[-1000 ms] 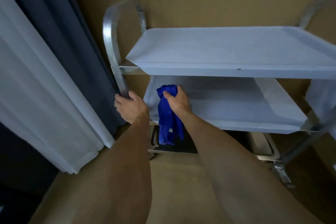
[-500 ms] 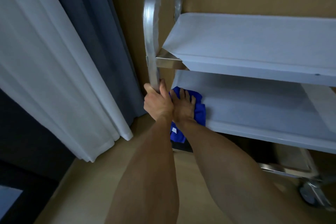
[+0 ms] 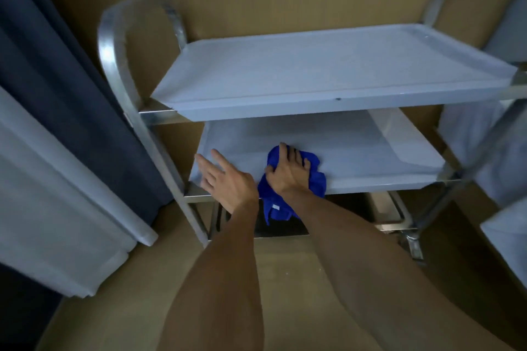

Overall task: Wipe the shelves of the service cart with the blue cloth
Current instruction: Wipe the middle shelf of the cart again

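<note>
A metal service cart stands against the wall with a pale top shelf (image 3: 328, 74) and a middle shelf (image 3: 370, 154) below it. The blue cloth (image 3: 288, 202) lies bunched on the middle shelf's front left part, one end hanging over the front edge. My right hand (image 3: 288, 171) presses flat on the cloth, fingers spread over it. My left hand (image 3: 225, 177) is open with fingers apart, over the shelf's front left corner, holding nothing. The bottom shelf is mostly hidden by my arms.
The cart's curved metal handle frame (image 3: 114, 45) rises at the left. A dark curtain (image 3: 51, 71) and a white sheer curtain (image 3: 42, 202) hang close to it. A second frame (image 3: 467, 157) and pale surfaces sit at the right. Wood floor (image 3: 137, 293) lies below.
My left hand let go of the cart's left frame post and now hovers open over the shelf corner. My right hand slid the cloth rightward along the middle shelf.
</note>
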{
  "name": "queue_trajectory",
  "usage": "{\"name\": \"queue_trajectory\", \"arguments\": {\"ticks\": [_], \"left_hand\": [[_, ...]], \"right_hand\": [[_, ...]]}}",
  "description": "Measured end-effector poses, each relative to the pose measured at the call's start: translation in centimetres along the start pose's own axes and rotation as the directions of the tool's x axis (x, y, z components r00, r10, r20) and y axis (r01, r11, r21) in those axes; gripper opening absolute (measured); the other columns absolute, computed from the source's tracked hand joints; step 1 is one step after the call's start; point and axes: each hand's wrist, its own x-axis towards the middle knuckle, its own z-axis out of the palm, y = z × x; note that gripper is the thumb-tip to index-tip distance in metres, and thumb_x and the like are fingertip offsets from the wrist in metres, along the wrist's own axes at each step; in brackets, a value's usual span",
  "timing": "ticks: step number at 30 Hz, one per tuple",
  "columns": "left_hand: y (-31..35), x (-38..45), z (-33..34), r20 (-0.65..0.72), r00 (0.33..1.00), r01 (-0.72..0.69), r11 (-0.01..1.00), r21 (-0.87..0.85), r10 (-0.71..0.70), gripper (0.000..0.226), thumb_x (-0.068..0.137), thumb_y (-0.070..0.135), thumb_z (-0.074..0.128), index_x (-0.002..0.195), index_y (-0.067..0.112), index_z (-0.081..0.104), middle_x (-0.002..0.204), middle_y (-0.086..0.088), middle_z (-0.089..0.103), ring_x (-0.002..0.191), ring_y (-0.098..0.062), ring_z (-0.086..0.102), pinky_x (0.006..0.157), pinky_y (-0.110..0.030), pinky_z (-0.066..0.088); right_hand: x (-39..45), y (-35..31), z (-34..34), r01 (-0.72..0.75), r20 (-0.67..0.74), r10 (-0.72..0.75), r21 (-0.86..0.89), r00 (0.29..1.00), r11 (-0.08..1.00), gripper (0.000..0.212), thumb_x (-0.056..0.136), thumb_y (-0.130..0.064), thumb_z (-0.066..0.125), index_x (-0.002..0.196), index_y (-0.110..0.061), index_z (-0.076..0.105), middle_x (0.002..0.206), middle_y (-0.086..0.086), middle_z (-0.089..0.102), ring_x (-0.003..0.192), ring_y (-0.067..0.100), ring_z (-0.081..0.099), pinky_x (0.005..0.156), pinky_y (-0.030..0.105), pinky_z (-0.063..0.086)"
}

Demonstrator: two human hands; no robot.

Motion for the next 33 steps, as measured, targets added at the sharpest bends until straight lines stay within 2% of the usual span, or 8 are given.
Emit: {"name": "queue_trajectory", "arguments": {"ticks": [2, 5, 10, 14, 17, 22, 27, 33], "left_hand": [[2.0, -0.6, 2.2, 0.239, 0.968, -0.079, 0.997, 0.005, 0.076, 0.060, 0.095, 0.013, 0.043, 0.152, 0.012, 0.025, 0.160, -0.022, 0.014, 0.147, -0.037, 0.015, 0.117, -0.048, 0.023], [3.8, 0.2, 5.2, 0.419, 0.898, 0.061, 0.981, 0.184, -0.134, 0.041, 0.100, 0.028, 0.035, 0.136, 0.011, 0.044, 0.147, -0.020, 0.031, 0.136, -0.043, 0.024, 0.108, -0.050, 0.033], [5.8, 0.2, 7.7, 0.376, 0.891, 0.111, 0.926, 0.360, -0.253, 0.047, 0.100, 0.045, 0.030, 0.136, 0.017, 0.039, 0.151, -0.018, 0.023, 0.139, -0.044, 0.018, 0.108, -0.052, 0.025], [7.1, -0.7, 9.4, 0.259, 0.912, 0.207, 0.900, 0.382, -0.320, 0.045, 0.102, 0.037, 0.029, 0.140, 0.015, 0.039, 0.159, -0.019, 0.012, 0.145, -0.045, 0.003, 0.114, -0.055, 0.010], [7.4, -1.4, 10.3, 0.239, 0.925, 0.192, 0.907, 0.376, -0.295, 0.044, 0.102, 0.033, 0.030, 0.139, 0.012, 0.039, 0.160, -0.021, 0.011, 0.146, -0.047, 0.002, 0.115, -0.057, 0.007], [7.7, -2.2, 10.4, 0.219, 0.940, 0.179, 0.923, 0.341, -0.263, 0.043, 0.101, 0.034, 0.033, 0.134, 0.009, 0.044, 0.157, -0.025, 0.016, 0.144, -0.048, 0.007, 0.114, -0.058, 0.011], [7.5, -2.2, 10.6, 0.205, 0.947, 0.172, 0.930, 0.323, -0.247, 0.045, 0.100, 0.035, 0.035, 0.135, 0.009, 0.044, 0.156, -0.025, 0.018, 0.143, -0.049, 0.009, 0.113, -0.058, 0.014], [7.2, -2.0, 10.7, 0.222, 0.950, 0.148, 0.942, 0.302, -0.220, 0.048, 0.097, 0.038, 0.040, 0.137, 0.010, 0.040, 0.158, -0.025, 0.017, 0.144, -0.049, 0.010, 0.113, -0.058, 0.014]], "right_hand": [[0.1, 0.9, -0.4, 0.035, -0.013, -0.035, 0.028, 0.999, 0.999, 0.058, 0.095, -0.038, 0.048, 0.145, -0.015, 0.030, 0.145, 0.012, 0.045, 0.134, 0.029, 0.040, 0.109, 0.047, 0.031], [1.1, 3.5, -1.1, 0.071, 0.010, -0.071, 0.038, 0.997, 0.997, 0.049, 0.097, -0.030, 0.047, 0.142, -0.016, 0.035, 0.143, 0.012, 0.046, 0.134, 0.029, 0.041, 0.111, 0.047, 0.030], [4.1, 13.7, -4.2, -0.137, -0.041, 0.135, -0.050, 0.990, 0.989, 0.056, 0.093, -0.031, 0.050, 0.145, -0.020, 0.032, 0.145, 0.012, 0.042, 0.135, 0.031, 0.036, 0.112, 0.049, 0.027], [5.4, 27.0, -8.9, -0.487, -0.083, 0.480, -0.153, 0.873, 0.860, 0.063, 0.095, -0.030, 0.045, 0.152, -0.022, 0.020, 0.155, 0.017, 0.025, 0.143, 0.035, 0.022, 0.117, 0.051, 0.020], [4.8, 32.5, -10.9, -0.571, -0.110, 0.566, -0.289, 0.817, 0.769, 0.065, 0.102, -0.033, 0.035, 0.157, -0.017, 0.005, 0.158, 0.024, 0.015, 0.145, 0.039, 0.018, 0.119, 0.047, 0.022], [5.4, 30.7, -10.0, -0.635, -0.141, 0.620, -0.210, 0.772, 0.744, 0.063, 0.101, -0.045, 0.025, 0.155, -0.016, 0.010, 0.158, 0.025, 0.017, 0.142, 0.042, 0.024, 0.117, 0.049, 0.022], [7.4, 28.6, -8.7, -0.619, -0.176, 0.595, -0.137, 0.784, 0.774, 0.062, 0.099, -0.039, 0.032, 0.153, -0.010, 0.019, 0.155, 0.028, 0.020, 0.141, 0.045, 0.024, 0.117, 0.051, 0.019], [12.2, 15.1, -2.8, -0.339, -0.110, 0.338, 0.007, 0.935, 0.941, 0.061, 0.088, -0.032, 0.045, 0.144, -0.011, 0.037, 0.140, 0.026, 0.041, 0.125, 0.041, 0.040, 0.106, 0.047, 0.031]]}}
